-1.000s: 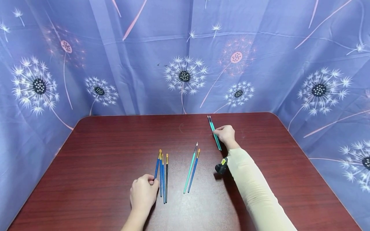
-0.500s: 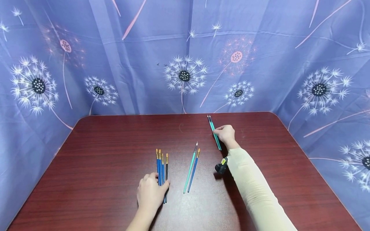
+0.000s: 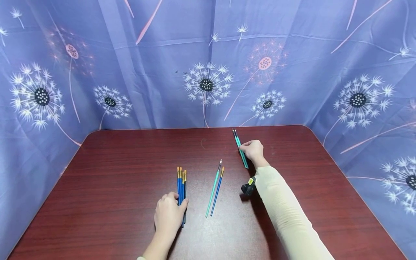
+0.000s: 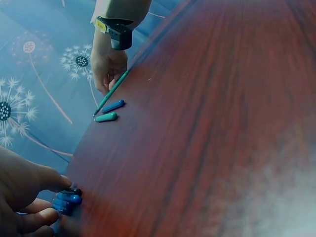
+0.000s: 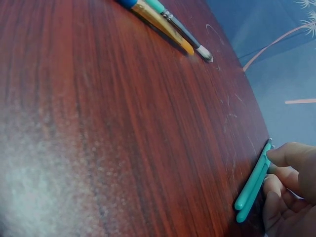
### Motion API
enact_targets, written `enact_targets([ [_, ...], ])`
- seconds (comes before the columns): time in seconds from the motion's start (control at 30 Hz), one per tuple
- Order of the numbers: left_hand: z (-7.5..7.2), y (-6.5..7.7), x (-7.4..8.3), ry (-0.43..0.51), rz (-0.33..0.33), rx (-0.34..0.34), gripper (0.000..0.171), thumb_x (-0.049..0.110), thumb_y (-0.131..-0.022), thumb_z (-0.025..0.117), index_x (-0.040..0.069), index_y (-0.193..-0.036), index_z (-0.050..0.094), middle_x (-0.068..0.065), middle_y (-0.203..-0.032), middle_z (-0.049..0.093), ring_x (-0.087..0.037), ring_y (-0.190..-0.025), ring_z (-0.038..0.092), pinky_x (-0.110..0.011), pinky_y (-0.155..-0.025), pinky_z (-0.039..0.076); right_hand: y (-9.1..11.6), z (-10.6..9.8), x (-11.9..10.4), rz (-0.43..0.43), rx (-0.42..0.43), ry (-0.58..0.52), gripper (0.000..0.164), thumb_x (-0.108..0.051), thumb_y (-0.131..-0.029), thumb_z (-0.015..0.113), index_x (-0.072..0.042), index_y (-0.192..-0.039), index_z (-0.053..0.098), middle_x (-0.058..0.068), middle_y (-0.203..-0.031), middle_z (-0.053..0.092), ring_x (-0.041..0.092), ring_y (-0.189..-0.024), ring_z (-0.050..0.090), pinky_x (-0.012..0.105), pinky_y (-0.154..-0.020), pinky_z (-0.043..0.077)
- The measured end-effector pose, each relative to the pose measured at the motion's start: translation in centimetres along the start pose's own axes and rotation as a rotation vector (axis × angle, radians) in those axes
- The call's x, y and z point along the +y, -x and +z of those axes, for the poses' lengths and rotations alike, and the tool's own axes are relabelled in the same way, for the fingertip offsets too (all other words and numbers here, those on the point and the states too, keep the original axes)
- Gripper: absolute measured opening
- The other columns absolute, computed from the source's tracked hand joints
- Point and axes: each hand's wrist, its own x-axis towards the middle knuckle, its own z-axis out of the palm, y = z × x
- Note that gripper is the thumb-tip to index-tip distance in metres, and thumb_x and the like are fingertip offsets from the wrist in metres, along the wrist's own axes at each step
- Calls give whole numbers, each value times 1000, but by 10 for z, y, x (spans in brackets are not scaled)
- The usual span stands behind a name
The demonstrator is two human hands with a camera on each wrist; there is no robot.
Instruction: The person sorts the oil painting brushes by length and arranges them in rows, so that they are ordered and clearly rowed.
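My left hand (image 3: 169,213) pinches a bunch of paintbrushes between thumb and fingers. Several have blue handles (image 3: 180,184), and one black-handled paintbrush (image 3: 185,186) lies along their right side, bristles pointing away. Their handle ends (image 4: 68,200) show beside my thumb in the left wrist view. Farther back on the right, my right hand (image 3: 255,150) holds two teal paintbrushes (image 3: 242,153) side by side with fingertips and thumb; their handle ends (image 5: 247,202) point toward me. Between the hands, a teal paintbrush (image 3: 212,193) and a blue paintbrush (image 3: 217,193) lie on the table, touched by neither hand.
The dark red wood-grain table (image 3: 123,173) has rounded far corners. A blue curtain (image 3: 156,72) with dandelion prints hangs behind it and at both sides. A small black device (image 3: 248,187) sits at my right wrist.
My left hand has shifted right, its thumb coming round the black paintbrush. The blue and black paintbrushes have been drawn together into a tight bunch. My right hand stays in place.
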Motion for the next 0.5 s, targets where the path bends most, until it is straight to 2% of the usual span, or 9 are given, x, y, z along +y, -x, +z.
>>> enact_targets([
  [0.23, 2, 0, 1, -16, 36, 34, 32, 29, -74, 77, 4, -91, 68, -8, -79, 65, -28, -72, 60, -43, -63, 49, 3, 0, -1, 0, 2, -9, 27, -24, -79, 66, -5, -94, 75, 15, -106, 70, 29, -100, 60, 35, -79, 51],
  [0.5, 6, 4, 12, 8, 171, 132, 28, 23, -72, 78, 5, -90, 69, -13, -89, 67, -29, -77, 59, -42, -65, 46, 3, 0, -2, -3, 1, -11, 26, -25, -79, 66, -5, -94, 75, 15, -105, 70, 29, -99, 60, 35, -79, 51],
])
